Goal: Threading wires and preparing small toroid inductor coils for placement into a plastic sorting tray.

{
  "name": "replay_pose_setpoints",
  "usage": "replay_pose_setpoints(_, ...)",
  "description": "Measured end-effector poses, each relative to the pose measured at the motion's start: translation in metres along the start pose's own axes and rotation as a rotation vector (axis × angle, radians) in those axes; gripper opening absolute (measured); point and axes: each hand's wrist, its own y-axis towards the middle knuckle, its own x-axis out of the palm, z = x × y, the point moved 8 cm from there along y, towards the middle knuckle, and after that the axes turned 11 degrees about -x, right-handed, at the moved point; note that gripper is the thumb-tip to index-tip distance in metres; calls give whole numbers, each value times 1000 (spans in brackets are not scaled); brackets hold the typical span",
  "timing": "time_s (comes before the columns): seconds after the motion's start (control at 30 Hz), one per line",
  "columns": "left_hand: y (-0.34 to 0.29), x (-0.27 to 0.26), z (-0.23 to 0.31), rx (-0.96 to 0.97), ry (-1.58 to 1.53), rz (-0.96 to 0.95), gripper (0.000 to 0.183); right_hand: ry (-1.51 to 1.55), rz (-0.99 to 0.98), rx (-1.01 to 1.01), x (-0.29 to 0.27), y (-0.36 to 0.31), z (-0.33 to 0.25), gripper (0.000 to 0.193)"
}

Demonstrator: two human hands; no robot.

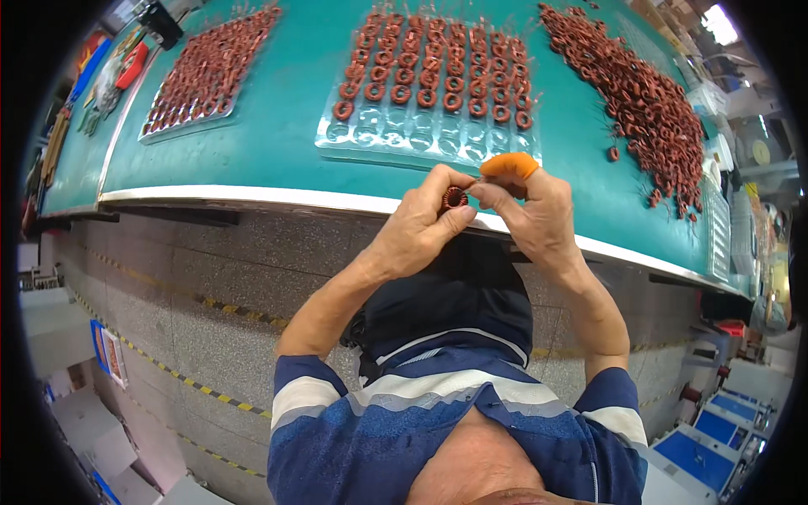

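Observation:
Just over the table's near edge, my left hand [412,223] pinches a small ring-shaped coil [454,198] wound with copper wire, between thumb and fingers. My right hand [543,210] is closed beside it, thumb and index finger pinched at the coil's thin wire lead. An orange finger cot [510,165] covers a finger of that hand. Beyond both hands lies a clear plastic tray [379,139] with rows of like coils, their leads pointing up. Its nearest row of pockets holds no coils. The fingertips partly hide the coil and its lead.
A big loose heap of coils [644,105] spreads over the green table [278,101] at the right. Another filled tray [189,123] lies at the left, near a black container [158,25] and a red item [132,66]. The table's white front edge [252,195] runs before me.

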Motion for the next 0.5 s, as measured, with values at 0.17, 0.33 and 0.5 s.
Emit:
replay_pose_setpoints(0.17,-15,-14,6,40,-252,60,45,105,-24,-29,6,18,-9,17)
replay_pose_setpoints(0.33,-43,-51,-3,81,-302,256,45,32,-53,-172,20,80,-15,15)
replay_pose_setpoints(0.5,-70,-63,-24,27,-234,301,40,-98,-170,-351,67,119,-10,17)
